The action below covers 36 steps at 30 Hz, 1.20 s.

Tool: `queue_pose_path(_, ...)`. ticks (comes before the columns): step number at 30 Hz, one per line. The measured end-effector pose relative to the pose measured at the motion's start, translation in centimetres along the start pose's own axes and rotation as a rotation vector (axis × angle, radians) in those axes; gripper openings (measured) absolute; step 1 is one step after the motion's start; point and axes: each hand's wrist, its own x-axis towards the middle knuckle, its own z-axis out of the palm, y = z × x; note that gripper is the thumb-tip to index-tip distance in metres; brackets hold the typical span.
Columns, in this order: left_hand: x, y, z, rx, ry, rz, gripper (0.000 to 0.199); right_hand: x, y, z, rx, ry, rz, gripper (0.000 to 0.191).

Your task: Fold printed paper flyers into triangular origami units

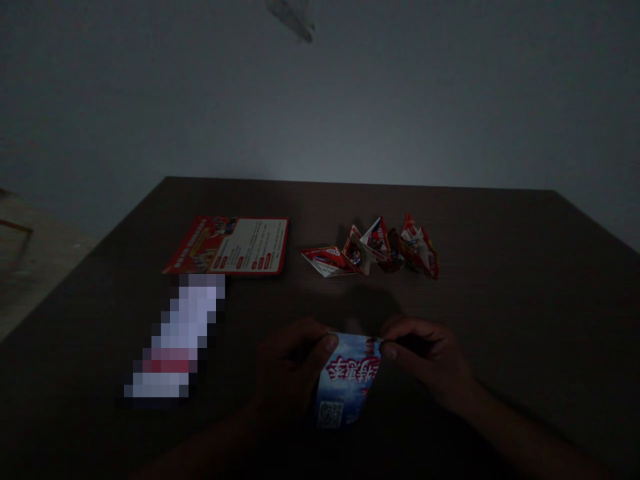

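A blue printed leaflet [350, 383] with red lettering and a QR code is held up near the table's front. My left hand [297, 363] grips its left upper edge, thumb on the printed face. At the upper right corner, my right hand [430, 357] pinches the paper between thumb and fingers. Beyond the hands lie several folded red-and-white paper shapes [373, 248] in a row, pointed and creased. The leaflet's back is hidden from me.
A stack of red-and-white flyers [250, 247] lies at the back left. In front of it rests a long, bright, pixelated object [175, 340], its details blurred out. The dark wooden table [480, 227] meets a grey wall [450, 100]. The room is dim.
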Motion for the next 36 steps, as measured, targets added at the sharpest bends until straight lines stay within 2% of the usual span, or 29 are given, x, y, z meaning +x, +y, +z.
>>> queue_pose_path(8,-0.04,0.03,-0.04,-0.013,-0.016,0.005,0.012,-0.02,-0.16,-0.12,-0.012,-0.008,-0.023,0.008)
queue_pose_path(14,-0.05,-0.09,-0.06,-0.012,-0.034,0.017,0.012,-0.02,-0.15,-0.03,-0.020,-0.002,0.015,0.013)
queue_pose_path(25,0.07,-0.42,0.13,-0.076,-0.062,-0.042,0.017,0.26,-0.26,-0.19,0.062,-0.007,0.069,0.016)
queue_pose_path(29,0.17,-0.16,0.05,-0.100,-0.064,-0.080,0.019,0.22,-0.29,-0.20,0.053,-0.049,0.114,0.014)
queue_pose_path(36,0.09,-0.25,0.10,-0.130,-0.107,-0.109,0.019,0.22,-0.12,-0.28,0.002,-0.060,0.038,0.017)
